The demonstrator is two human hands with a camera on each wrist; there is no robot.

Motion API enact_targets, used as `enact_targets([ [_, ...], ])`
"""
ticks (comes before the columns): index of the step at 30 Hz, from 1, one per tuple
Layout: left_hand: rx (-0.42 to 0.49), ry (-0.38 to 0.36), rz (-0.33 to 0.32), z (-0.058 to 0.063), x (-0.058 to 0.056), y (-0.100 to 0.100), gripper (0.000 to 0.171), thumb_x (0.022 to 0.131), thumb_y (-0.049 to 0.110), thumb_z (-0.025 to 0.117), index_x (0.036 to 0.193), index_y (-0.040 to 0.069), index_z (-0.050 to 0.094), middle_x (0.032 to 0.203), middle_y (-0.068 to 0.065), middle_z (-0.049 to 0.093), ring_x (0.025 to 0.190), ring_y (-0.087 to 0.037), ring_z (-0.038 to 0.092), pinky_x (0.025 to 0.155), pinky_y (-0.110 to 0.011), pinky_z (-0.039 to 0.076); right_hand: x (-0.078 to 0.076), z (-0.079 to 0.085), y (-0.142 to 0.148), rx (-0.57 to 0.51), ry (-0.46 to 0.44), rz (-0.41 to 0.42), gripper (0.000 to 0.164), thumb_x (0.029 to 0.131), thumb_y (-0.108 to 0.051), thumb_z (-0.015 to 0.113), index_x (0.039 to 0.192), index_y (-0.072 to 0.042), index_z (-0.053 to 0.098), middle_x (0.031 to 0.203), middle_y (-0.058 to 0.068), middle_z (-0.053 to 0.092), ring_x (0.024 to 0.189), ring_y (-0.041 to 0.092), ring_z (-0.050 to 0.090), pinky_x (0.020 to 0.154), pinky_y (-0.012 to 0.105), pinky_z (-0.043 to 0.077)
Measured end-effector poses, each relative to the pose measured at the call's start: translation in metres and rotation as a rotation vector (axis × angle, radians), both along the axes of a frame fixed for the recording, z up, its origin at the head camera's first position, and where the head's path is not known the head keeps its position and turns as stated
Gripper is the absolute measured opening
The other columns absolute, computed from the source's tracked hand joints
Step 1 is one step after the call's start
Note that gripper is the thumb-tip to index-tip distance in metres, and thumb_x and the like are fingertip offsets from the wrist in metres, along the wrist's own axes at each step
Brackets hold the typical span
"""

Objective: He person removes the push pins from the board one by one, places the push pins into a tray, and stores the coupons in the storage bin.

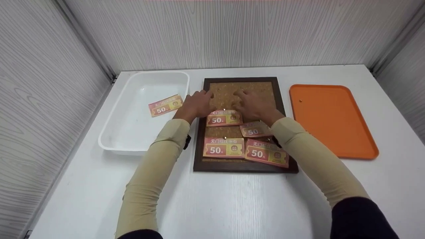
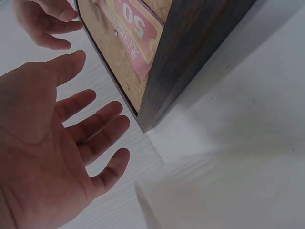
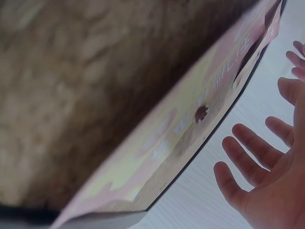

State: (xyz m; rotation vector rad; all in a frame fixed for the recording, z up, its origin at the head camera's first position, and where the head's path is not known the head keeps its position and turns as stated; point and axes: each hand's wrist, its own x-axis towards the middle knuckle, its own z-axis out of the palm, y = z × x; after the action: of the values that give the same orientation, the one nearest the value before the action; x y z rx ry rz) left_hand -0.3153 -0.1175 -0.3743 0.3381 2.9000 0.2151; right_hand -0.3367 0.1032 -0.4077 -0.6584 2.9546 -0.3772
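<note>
Over the left edge of the dark-framed cork board (image 1: 219, 94), my left hand (image 1: 198, 103) hovers with its fingers spread and loosely bent; its palm (image 2: 38, 138) shows bare in the left wrist view. My right hand (image 1: 254, 105) is above the board's upper middle, and nothing lies in its fingers (image 3: 250, 157). Several pink and yellow coupons marked 50 are on the board: an upper-left coupon (image 1: 224, 119), a tilted one (image 1: 255, 129) partly under the right wrist, a lower-left coupon (image 1: 223, 148) and a lower-right coupon (image 1: 266, 153). Small pins (image 1: 225, 137) show at their top edges.
At the left stands a white tray (image 1: 114, 132) with one loose coupon (image 1: 166, 105) in it. An orange tray (image 1: 332, 122) lies on the right, with a small brass-coloured pin (image 1: 300, 101) near its upper left. White grained panels (image 1: 215, 36) enclose the white table (image 1: 232, 205).
</note>
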Motion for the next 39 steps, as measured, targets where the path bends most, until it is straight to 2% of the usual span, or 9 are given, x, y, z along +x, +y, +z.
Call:
enact_targets([
  [7, -0.078, -0.003, -0.015, -0.001, 0.002, 0.001, 0.057, 0.097, 0.043, 0.053, 0.145, 0.015, 0.039, 0.145, -0.014, 0.043, 0.136, -0.034, 0.04, 0.11, -0.055, 0.031, 0.002, -0.004, -0.003, -0.027, -0.021, 0.057, 0.056, 0.097, -0.05, 0.048, 0.146, -0.025, 0.037, 0.146, 0.014, 0.042, 0.132, 0.038, 0.045, 0.103, 0.058, 0.04],
  [14, -0.108, -0.023, -0.031, -0.005, 0.003, 0.003, 0.057, 0.095, 0.044, 0.056, 0.141, 0.015, 0.042, 0.142, -0.014, 0.046, 0.134, -0.034, 0.042, 0.111, -0.054, 0.032, 0.001, -0.007, -0.004, 0.035, 0.021, 0.092, 0.051, 0.099, -0.047, 0.046, 0.144, -0.024, 0.041, 0.143, 0.012, 0.048, 0.128, 0.036, 0.05, 0.1, 0.057, 0.042],
  [20, -0.151, -0.043, -0.043, -0.01, 0.002, 0.003, 0.059, 0.094, 0.045, 0.058, 0.142, 0.015, 0.041, 0.142, -0.013, 0.046, 0.134, -0.033, 0.042, 0.11, -0.055, 0.032, 0.001, -0.006, -0.008, 0.044, 0.017, 0.134, 0.045, 0.1, -0.043, 0.047, 0.141, -0.024, 0.044, 0.143, 0.01, 0.047, 0.129, 0.033, 0.049, 0.102, 0.055, 0.042],
  [23, -0.18, -0.052, -0.053, -0.012, 0.002, 0.003, 0.06, 0.093, 0.045, 0.058, 0.142, 0.013, 0.041, 0.142, -0.013, 0.046, 0.133, -0.033, 0.042, 0.108, -0.055, 0.034, 0.002, -0.005, -0.013, 0.043, -0.013, 0.149, 0.046, 0.099, -0.041, 0.049, 0.141, -0.023, 0.044, 0.141, 0.01, 0.047, 0.128, 0.033, 0.049, 0.102, 0.055, 0.042],
  [29, -0.183, -0.052, -0.058, -0.011, 0.003, 0.004, 0.058, 0.093, 0.044, 0.058, 0.14, 0.013, 0.043, 0.141, -0.013, 0.046, 0.132, -0.033, 0.043, 0.107, -0.055, 0.034, 0.002, -0.003, -0.019, 0.057, -0.063, 0.165, 0.046, 0.099, -0.04, 0.05, 0.142, -0.023, 0.043, 0.14, 0.011, 0.046, 0.128, 0.033, 0.049, 0.102, 0.054, 0.042],
  [35, -0.168, -0.051, -0.071, -0.012, 0.003, 0.005, 0.058, 0.093, 0.044, 0.059, 0.139, 0.013, 0.043, 0.141, -0.014, 0.046, 0.131, -0.034, 0.044, 0.105, -0.055, 0.036, 0.002, -0.003, -0.021, 0.064, -0.069, 0.163, 0.045, 0.1, -0.04, 0.048, 0.141, -0.023, 0.045, 0.14, 0.01, 0.048, 0.129, 0.033, 0.048, 0.103, 0.054, 0.041],
  [39, -0.166, -0.04, -0.065, -0.013, 0.003, 0.005, 0.056, 0.092, 0.043, 0.059, 0.137, 0.013, 0.046, 0.14, -0.014, 0.046, 0.13, -0.034, 0.044, 0.105, -0.055, 0.037, 0.001, -0.003, -0.024, 0.076, -0.047, 0.163, 0.043, 0.099, -0.038, 0.05, 0.139, -0.024, 0.048, 0.135, 0.01, 0.05, 0.122, 0.031, 0.052, 0.099, 0.052, 0.045],
])
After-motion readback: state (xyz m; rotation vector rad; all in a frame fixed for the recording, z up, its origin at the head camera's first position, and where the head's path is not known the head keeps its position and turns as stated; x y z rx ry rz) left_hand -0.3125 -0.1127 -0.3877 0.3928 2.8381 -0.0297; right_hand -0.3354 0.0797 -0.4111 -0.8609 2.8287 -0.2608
